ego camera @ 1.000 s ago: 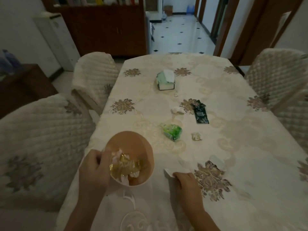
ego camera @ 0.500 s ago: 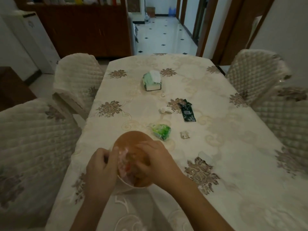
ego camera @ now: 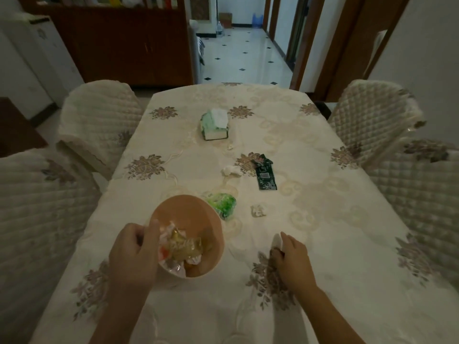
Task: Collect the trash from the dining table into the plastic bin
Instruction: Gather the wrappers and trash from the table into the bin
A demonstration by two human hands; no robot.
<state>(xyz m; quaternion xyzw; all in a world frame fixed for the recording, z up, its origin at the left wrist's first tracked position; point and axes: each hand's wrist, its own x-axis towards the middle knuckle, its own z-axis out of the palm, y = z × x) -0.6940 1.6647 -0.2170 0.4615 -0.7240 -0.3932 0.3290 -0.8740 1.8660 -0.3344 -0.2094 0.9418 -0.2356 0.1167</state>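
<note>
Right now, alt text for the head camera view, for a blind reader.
A left hand grips the rim of a peach plastic bin of wrappers; the right hand reaches a white scrap on the dining table. Beyond lie a green wrapper, a dark packet, crumpled tissue and a tissue pack.

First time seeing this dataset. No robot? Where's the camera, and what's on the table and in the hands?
No robot here: a person works with bare hands, and the picture comes from a wide-angle camera worn on their head, looking forward and down. The left hand grips the rim of the plastic bin, which holds crumpled wrappers. The right hand touches a white scrap; whether it grips it, I cannot tell. On the table lie a green wrapper, a small clear wrapper, a crumpled tissue, a dark green packet and a tissue box.
</note>
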